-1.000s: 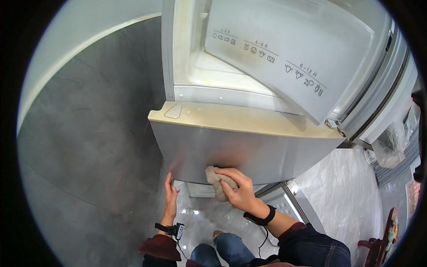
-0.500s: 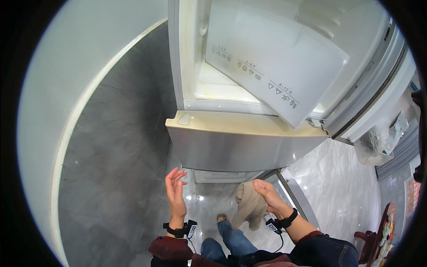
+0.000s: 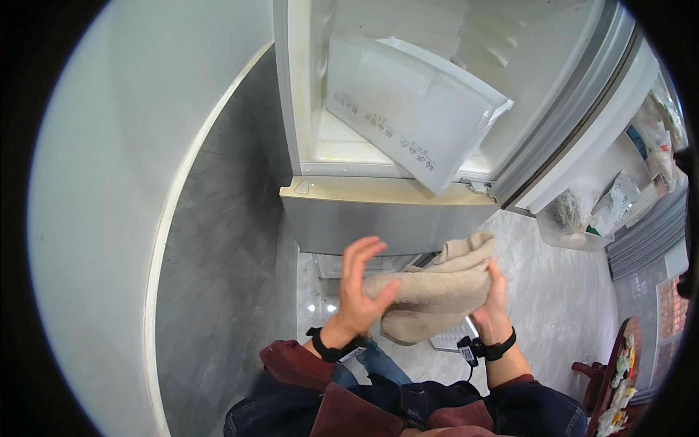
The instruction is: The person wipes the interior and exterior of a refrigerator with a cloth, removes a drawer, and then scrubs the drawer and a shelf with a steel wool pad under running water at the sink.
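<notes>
A bunched beige cloth (image 3: 437, 295) is in the air in front of the fridge, one end folded up. My right hand (image 3: 495, 306) grips it at its right side, thumb up along the edge. My left hand (image 3: 360, 295) is at the cloth's left end with fingers apart and thumb stretched toward it; whether the thumb touches is hard to tell. Beyond them, a translucent white drawer (image 3: 408, 116) lies tilted in the open fridge compartment, its lower corner over the cream ledge (image 3: 364, 188). Both wrists wear black bands with small devices.
Below the ledge is a silver lower door (image 3: 378, 224). The open fridge door (image 3: 564, 149) swings out at right, its clear bin (image 3: 564, 233) holding plastic bags. A dark red table (image 3: 611, 371) with items is at lower right. A pale wall (image 3: 156, 138) curves along the left.
The cloth has risen and moved right with my right hand, and now spreads wider. My left hand has moved right and up to it. My view has shifted slightly.
</notes>
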Demonstrator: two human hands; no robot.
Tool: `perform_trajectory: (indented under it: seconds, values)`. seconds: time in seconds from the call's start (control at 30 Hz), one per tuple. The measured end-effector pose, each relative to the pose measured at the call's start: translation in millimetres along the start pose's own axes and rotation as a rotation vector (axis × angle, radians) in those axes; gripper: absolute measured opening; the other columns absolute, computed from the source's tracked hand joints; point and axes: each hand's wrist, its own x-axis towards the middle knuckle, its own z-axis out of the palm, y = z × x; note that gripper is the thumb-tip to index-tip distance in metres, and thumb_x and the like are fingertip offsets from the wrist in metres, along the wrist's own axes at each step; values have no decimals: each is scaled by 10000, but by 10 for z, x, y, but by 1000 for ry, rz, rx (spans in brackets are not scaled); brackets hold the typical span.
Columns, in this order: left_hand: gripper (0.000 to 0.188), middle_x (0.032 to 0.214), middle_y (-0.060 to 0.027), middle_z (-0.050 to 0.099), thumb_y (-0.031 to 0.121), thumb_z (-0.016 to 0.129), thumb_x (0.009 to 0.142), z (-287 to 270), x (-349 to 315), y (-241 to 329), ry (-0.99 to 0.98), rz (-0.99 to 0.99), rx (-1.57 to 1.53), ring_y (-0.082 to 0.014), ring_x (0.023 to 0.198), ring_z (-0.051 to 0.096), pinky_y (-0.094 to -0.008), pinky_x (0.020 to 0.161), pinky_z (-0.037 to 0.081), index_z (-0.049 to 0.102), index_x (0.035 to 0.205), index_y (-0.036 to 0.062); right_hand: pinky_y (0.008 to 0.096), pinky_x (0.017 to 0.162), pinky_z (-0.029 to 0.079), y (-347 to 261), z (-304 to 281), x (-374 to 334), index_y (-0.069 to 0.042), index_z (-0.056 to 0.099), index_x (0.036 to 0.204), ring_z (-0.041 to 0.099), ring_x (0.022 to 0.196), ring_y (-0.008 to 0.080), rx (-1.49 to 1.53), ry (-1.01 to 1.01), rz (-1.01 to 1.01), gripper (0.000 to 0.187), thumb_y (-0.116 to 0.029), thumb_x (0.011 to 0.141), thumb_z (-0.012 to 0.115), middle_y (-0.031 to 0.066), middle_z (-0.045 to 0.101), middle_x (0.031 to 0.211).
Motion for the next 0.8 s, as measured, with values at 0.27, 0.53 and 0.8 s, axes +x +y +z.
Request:
perform_trajectory:
  seconds: [0.27,0.53,0.8]
  values:
    - [774,1464,-182,444,334,790,850,477,41,386,-101,33,-115,-362,1384,388,-475,1084,404,418,1496,126,382,1030,467,193,561,16,-17,533,1375,581,1219,217,-270,-255,89,426,-273,1035,544,92,601,1342]
    - [364,1308,-77,563,150,577,1027,487,944,294,274,-194,-781,-170,1214,527,-320,1035,429,486,1359,30,395,1053,404,-1098,1598,485,15,560,1364,571,1211,287,-1522,-159,-1616,426,-155,976,604,149,646,1266]
    - [572,1483,-213,345,254,766,862,1182,1797,134,407,448,-53,-390,1387,340,-491,1151,297,526,1362,116,265,677,486,-1183,2052,1300,0,673,1240,622,759,134,-1439,-222,-1271,299,-173,1007,600,104,719,930]
